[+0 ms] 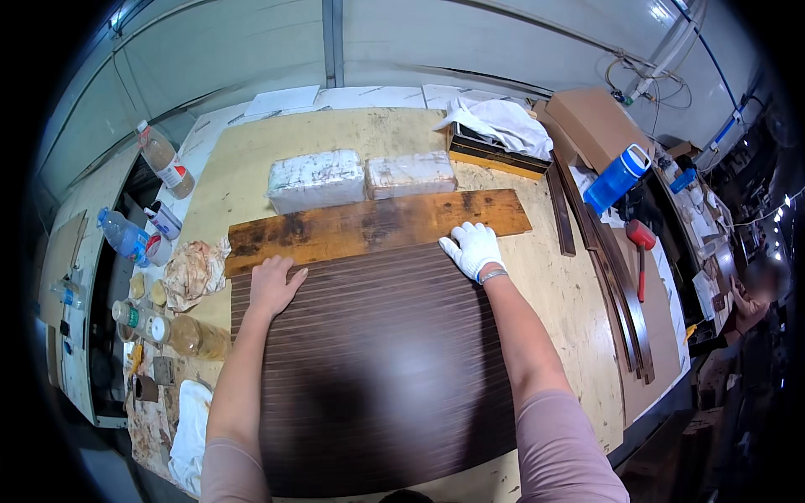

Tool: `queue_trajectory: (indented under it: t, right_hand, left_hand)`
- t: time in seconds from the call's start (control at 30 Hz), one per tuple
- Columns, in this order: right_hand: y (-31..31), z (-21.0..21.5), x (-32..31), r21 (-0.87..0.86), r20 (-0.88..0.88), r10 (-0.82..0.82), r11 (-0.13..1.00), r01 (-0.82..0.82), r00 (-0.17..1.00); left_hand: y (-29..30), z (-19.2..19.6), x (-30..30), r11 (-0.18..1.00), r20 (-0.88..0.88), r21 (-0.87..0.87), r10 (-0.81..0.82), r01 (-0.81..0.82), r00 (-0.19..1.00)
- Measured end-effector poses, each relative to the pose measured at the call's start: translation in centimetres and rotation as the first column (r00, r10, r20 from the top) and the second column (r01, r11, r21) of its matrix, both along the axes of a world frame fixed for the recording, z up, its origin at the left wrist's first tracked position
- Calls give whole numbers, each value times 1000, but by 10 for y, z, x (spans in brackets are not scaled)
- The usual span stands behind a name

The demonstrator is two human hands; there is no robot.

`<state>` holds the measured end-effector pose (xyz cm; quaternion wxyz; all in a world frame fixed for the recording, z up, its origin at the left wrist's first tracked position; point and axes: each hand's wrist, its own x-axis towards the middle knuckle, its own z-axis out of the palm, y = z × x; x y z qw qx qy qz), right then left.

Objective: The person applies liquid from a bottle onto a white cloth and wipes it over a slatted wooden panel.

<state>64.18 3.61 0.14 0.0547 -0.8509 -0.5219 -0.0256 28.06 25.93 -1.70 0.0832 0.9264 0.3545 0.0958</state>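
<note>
Head: stained board [369, 225], long axis left-right

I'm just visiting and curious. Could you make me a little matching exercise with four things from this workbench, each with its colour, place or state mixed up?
Things:
1. Left hand
2. Right hand
3. Large panel
4. Mallet

Descriptions:
A. Red, lying off to the right
B. Bare, at the panel's far left corner
C. Gloved in white
D. Dark brown and striped, lying flat

Right pairs: 1-B, 2-C, 3-D, 4-A.
</note>
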Motion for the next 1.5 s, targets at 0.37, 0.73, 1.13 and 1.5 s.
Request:
queue_trajectory:
  t: [0.37, 0.73, 1.13, 1.5]
  right_hand:
    - [-29, -1, -15, -16, 0, -21, 1000, 21, 1000]
    - [-97, -23, 31, 279, -956, 209, 862, 423, 206]
    - [-98, -42, 35, 328, -933, 202, 818, 473, 298]
    - [-114, 6, -17, 367, -922, 128, 588, 721, 366]
  left_hand:
    - [-33, 6, -5, 999, 8, 41, 30, -31, 1000]
    - [16, -32, -77, 938, 185, 111, 305, -328, 934]
    - [-66, 17, -63, 956, 527, -221, 282, -191, 802]
    - [-205, 40, -341, 744, 438, -226, 654, -628, 617]
